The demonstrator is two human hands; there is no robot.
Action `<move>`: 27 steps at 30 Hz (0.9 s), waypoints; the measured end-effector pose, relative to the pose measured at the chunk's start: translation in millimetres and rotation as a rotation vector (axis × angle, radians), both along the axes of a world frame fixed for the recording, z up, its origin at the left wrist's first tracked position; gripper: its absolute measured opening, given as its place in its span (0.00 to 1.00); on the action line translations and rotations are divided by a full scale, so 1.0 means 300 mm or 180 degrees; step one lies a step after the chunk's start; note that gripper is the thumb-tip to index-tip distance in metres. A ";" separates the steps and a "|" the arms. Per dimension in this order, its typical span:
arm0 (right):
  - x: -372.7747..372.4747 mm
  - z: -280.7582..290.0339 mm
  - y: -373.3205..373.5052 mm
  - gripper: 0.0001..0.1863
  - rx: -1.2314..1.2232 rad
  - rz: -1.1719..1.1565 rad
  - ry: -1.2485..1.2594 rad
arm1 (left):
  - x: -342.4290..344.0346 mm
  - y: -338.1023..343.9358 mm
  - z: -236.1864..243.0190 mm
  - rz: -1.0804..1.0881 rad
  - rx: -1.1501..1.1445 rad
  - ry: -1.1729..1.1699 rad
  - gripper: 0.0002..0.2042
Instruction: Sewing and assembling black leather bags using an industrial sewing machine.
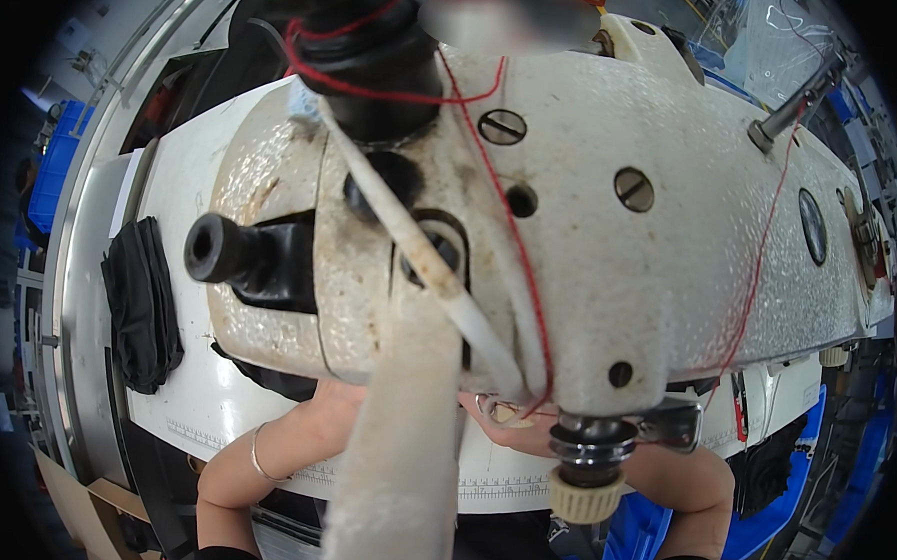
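Observation:
A large white sewing machine head (pixel 589 266) fills the middle of the view and covers most of both hands. Behind its lower left edge shows a small part of my left hand (pixel 339 409), with the fingers hidden; the wrist wears a bracelet. Black cloth (pixel 274 378) lies close to it, partly under the machine. My right hand (pixel 510 436) shows in part below the machine, left of the thread tension knob (pixel 586 491); a thin light loop is near its fingers, too small to make out. Red thread (pixel 516 223) runs down the machine's front.
A folded stack of black cloth (pixel 142 307) lies on the left of the white table (pixel 198 399). Blue bins (pixel 643 534) stand below the table at right. A cardboard box (pixel 83 509) is at lower left. A metal thread post (pixel 791 107) rises from the machine.

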State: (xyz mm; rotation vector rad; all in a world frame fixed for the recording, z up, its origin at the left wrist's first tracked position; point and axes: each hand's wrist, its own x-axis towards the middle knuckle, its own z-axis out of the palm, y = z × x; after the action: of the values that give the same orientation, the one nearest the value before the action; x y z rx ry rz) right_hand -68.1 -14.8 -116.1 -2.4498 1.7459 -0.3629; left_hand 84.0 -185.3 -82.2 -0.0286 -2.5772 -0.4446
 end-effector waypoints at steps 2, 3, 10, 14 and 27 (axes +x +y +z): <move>0.010 0.004 0.006 0.10 0.0171 0.0007 0.0076 | 0.013 0.001 -0.021 -0.0073 0.0566 -0.0346 0.10; 0.008 0.015 0.019 0.10 0.0272 -0.0028 0.0139 | 0.012 0.004 -0.029 -0.0153 0.0858 -0.0499 0.12; -0.016 0.069 -0.013 0.11 -0.0875 -0.0119 0.0309 | 0.010 0.007 -0.046 0.0094 0.0069 -0.0915 0.11; -0.029 0.073 -0.039 0.14 -0.1157 -0.0235 -0.0096 | -0.028 0.045 0.023 0.0297 0.0167 -0.0396 0.15; -0.009 0.231 -0.015 0.11 -0.0905 -0.0281 0.0383 | -0.021 0.071 0.056 0.0130 -0.0653 -0.0152 0.18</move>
State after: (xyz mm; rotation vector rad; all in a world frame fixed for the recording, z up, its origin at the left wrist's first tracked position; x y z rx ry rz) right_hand -70.8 -19.4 -46.6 -2.6399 1.9796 -0.5155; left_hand 77.6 -163.9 -65.4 -0.0379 -2.6553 -0.1663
